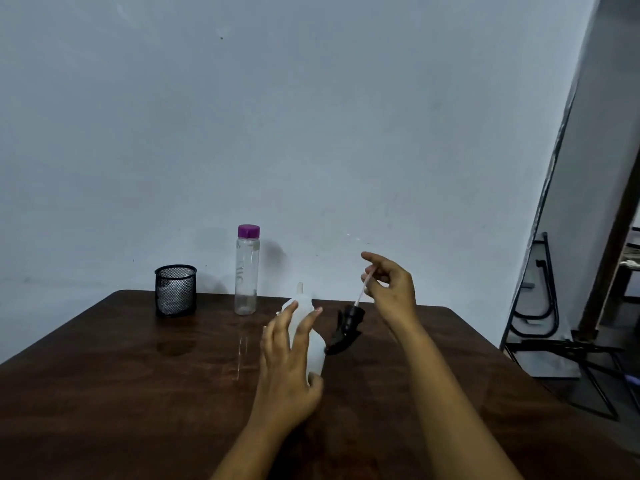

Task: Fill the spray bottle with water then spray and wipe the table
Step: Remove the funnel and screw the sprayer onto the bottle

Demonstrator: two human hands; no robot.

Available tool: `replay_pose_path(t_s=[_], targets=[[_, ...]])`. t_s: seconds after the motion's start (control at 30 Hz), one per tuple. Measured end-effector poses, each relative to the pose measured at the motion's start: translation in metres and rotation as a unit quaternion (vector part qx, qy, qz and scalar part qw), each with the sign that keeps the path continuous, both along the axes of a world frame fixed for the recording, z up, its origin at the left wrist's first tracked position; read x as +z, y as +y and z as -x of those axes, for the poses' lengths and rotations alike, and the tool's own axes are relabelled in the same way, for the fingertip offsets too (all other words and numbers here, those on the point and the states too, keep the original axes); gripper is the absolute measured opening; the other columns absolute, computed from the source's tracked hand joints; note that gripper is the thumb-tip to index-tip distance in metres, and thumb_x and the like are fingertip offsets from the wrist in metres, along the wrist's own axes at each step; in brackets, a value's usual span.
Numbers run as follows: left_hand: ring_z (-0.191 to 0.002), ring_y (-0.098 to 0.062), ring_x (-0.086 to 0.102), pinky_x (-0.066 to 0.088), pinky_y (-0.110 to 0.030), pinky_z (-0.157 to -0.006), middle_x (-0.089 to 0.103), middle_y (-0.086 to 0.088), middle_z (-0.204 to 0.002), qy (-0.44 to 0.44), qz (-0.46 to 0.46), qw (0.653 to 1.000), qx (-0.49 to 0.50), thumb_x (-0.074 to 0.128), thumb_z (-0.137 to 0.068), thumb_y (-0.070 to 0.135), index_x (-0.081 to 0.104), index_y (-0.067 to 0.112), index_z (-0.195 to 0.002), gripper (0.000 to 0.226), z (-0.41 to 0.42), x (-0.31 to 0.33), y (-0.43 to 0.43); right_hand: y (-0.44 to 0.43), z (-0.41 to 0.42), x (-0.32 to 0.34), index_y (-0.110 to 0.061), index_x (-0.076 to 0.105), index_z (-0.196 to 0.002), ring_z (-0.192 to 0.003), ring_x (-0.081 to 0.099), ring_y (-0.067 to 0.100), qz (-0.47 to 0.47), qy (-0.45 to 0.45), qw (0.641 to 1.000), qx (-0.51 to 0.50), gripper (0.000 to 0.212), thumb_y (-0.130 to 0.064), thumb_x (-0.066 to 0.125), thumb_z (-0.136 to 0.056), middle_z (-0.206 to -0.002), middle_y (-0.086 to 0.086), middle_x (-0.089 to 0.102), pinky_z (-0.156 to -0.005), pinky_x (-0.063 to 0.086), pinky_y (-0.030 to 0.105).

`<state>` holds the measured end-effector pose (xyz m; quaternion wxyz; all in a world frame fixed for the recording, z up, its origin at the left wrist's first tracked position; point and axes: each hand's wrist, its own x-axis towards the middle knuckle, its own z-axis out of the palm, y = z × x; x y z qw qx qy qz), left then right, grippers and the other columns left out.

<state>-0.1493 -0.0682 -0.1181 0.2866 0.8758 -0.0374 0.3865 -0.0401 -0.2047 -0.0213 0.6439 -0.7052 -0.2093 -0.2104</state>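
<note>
White plastic, light and squashy by my guess, the bottle (302, 303) tilts in my left hand (287, 368), fingers along it and thumb curled beneath, best held mid-body, while my right hand (393, 289) pinches the thin tube (362, 292) just above the black sprayer head (348, 329).

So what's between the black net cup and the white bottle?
A clear bottle with a purple cap stands between the mesh cup and the white spray bottle, set slightly farther back on the table. The head view shows it.
</note>
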Motion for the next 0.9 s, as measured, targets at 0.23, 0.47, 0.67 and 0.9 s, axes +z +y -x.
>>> replay_pose_path(t_s=[0.23, 0.47, 0.67, 0.9], targets=[[-0.118, 0.017, 0.039, 0.033, -0.003, -0.096, 0.037, 0.028, -0.132, -0.093, 0.098, 0.982, -0.132, 0.077, -0.073, 0.031, 0.006, 0.063, -0.133, 0.098, 0.015, 0.038, -0.03, 0.001, 0.035, 0.034, -0.011, 0.064, -0.117, -0.074, 0.055, -0.023, 0.108, -0.135, 0.984, -0.04, 0.028, -0.002, 0.051, -0.093, -0.096, 0.002, 0.057, -0.071, 0.039, -0.003], [-0.073, -0.019, 0.066, 0.055, -0.028, -0.061, 0.061, 0.005, -0.086, -0.136, 0.283, 0.932, -0.183, 0.058, -0.09, 0.019, 0.047, 0.036, -0.112, 0.03, 0.042, 0.094, -0.017, 0.005, 0.049, 0.048, -0.025, 0.056, -0.115, -0.077, 0.055, 0.003, 0.164, -0.196, 0.963, -0.084, 0.022, -0.017, 0.051, -0.095, -0.083, -0.006, 0.052, -0.068, 0.045, 0.021], [-0.052, -0.011, 0.061, 0.047, -0.023, -0.041, 0.066, -0.001, -0.065, -0.12, 0.427, 0.873, -0.202, 0.048, -0.094, 0.006, 0.052, 0.021, -0.108, 0.021, 0.079, 0.132, 0.028, -0.002, 0.037, 0.043, -0.021, 0.053, -0.114, -0.091, 0.06, 0.029, 0.367, -0.09, 0.893, -0.246, 0.024, -0.025, 0.034, -0.101, -0.104, 0.006, 0.066, -0.067, 0.036, 0.03], [-0.043, -0.014, 0.052, 0.042, -0.019, -0.04, 0.061, 0.001, -0.055, -0.132, 0.447, 0.87, -0.158, 0.052, -0.093, 0.012, 0.056, 0.009, -0.109, 0.017, 0.1, 0.157, 0.063, 0.029, 0.049, 0.037, -0.01, 0.062, -0.094, -0.08, 0.059, 0.019, 0.239, 0.012, 0.968, 0.077, 0.026, -0.025, 0.042, -0.099, -0.095, 0.006, 0.063, -0.072, 0.052, 0.034]])
